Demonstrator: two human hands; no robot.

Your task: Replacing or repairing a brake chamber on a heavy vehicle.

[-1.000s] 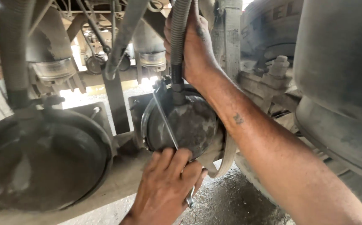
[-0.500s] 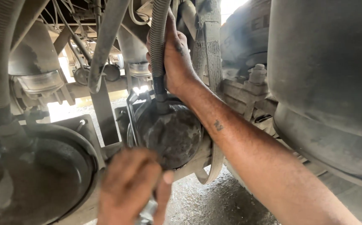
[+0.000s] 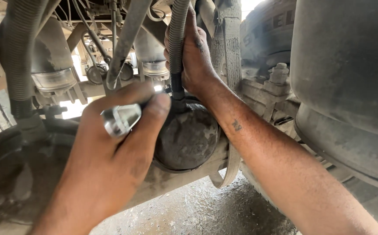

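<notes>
The fingers (image 3: 154,111) of the left hand (image 3: 106,165) are clamped on a shiny metal wrench (image 3: 120,119), thumb and forefinger pinching it near its end. Half a second ago this hand sat low and blurred below the chamber; now it has risen to the height of the hose fitting, so the tool seems to be on its way to the joint there. The right hand (image 3: 193,56) keeps its fingers wrapped tight round the ribbed hose (image 3: 177,39), just above where the hose enters the round, dusty brake chamber (image 3: 189,137), as it did a second ago.

Whether the wrench end is open or ringed is hard to tell, since the fingers cover most of it.

Around them: a second, larger chamber (image 3: 10,174) at lower left with its own corrugated hose (image 3: 19,56), a slanting metal rod (image 3: 126,43) ahead, a big dark air bag (image 3: 345,65) on the right, and gritty ground (image 3: 197,213) beneath. The left hand itself blocks the view of the fitting, and the rod and hoses crowd the approach.
</notes>
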